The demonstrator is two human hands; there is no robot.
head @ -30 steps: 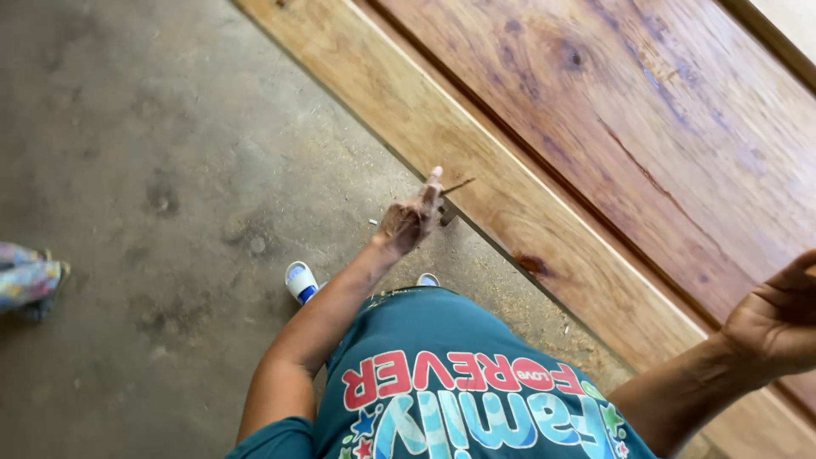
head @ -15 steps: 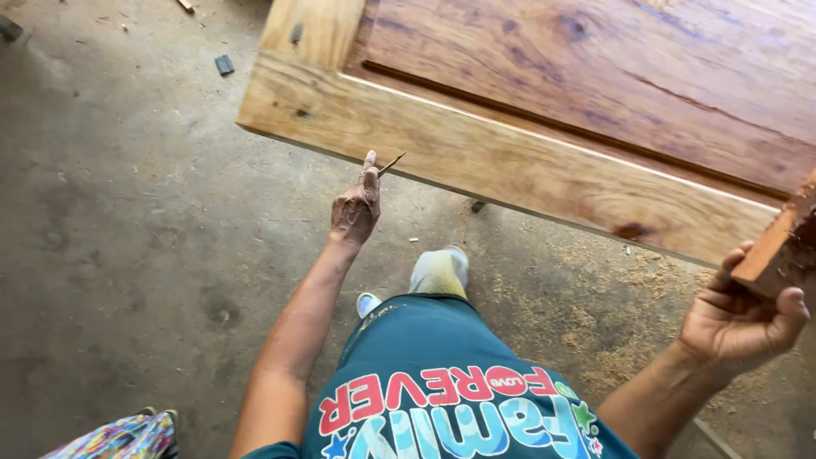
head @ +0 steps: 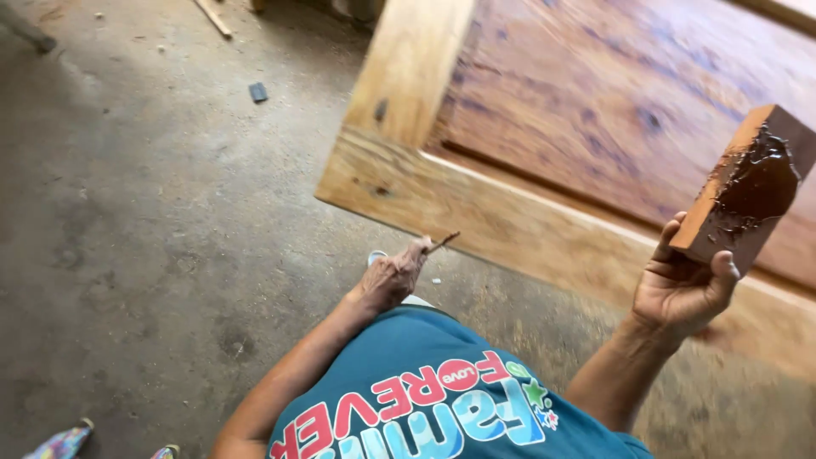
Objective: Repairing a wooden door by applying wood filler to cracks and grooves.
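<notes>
1. Concrete floor [head: 127,255] left of the wooden door frame [head: 399,183]: open, only a small dark chip [head: 257,92] and a stick [head: 212,17] near its far edge.
2. Frame corner blocks passage ahead of left hand [head: 393,276].
3. Right hand [head: 680,285] with paste-smeared block [head: 748,191] is above the frame's near edge; air around is free.

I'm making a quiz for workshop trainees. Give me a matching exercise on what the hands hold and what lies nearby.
Things:
1. left hand
2. right hand
3. large reddish-brown wooden door panel
4. small dark flat scrap

States:
A. lies on the grey concrete floor
B. holds a wooden block smeared with dark brown paste
C. pinches a thin stick
D. framed in pale timber

Pairs: 1-C, 2-B, 3-D, 4-A
</notes>
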